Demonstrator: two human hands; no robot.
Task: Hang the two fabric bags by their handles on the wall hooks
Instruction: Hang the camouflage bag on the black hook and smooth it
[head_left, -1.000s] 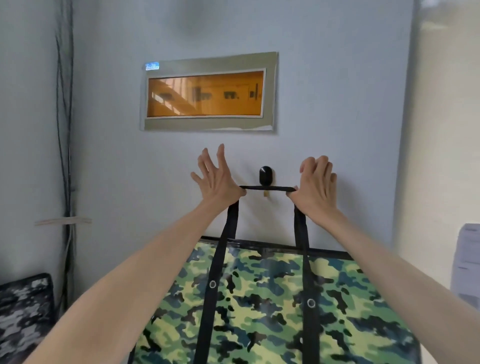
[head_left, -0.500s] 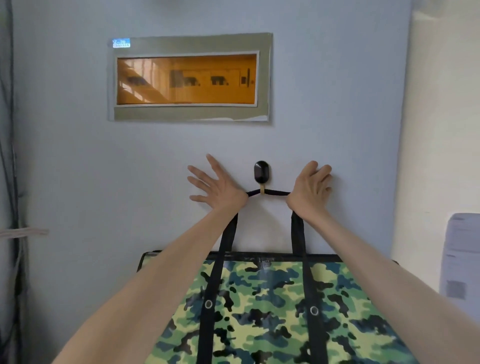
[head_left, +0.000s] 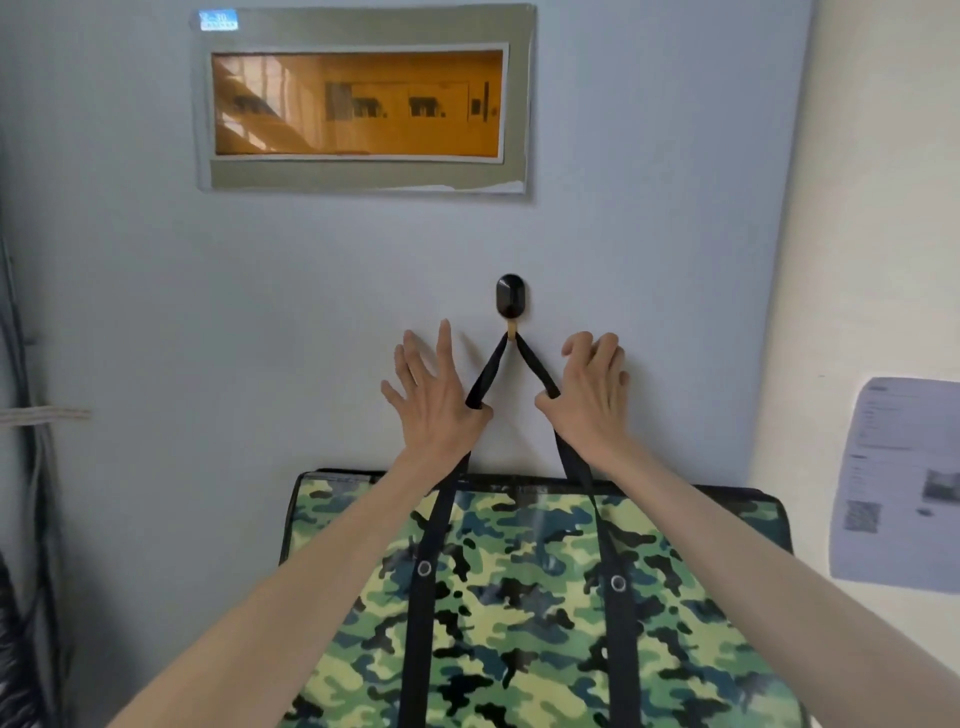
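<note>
A green camouflage fabric bag (head_left: 519, 613) with black straps hangs flat against the grey wall. Its black handle (head_left: 485, 374) is looped over the small peg under a black wall hook (head_left: 510, 296) and forms a tight upside-down V. My left hand (head_left: 431, 400) is on the left leg of the handle, fingers spread on the wall, with the strap caught at the thumb. My right hand (head_left: 592, 389) has curled fingers and pinches the right leg of the handle with its thumb. Only one hook is in view.
An orange-windowed panel (head_left: 358, 104) is set in the wall above the hook. A printed paper sheet (head_left: 898, 483) is stuck on the cream wall at right. Dark cables (head_left: 31, 467) run down the left edge, with a dark patterned thing (head_left: 10, 649) below them.
The handle went from a flat span below the hook onto the peg, and now hangs in a steep V. Both hands and the bag have sunk lower.
</note>
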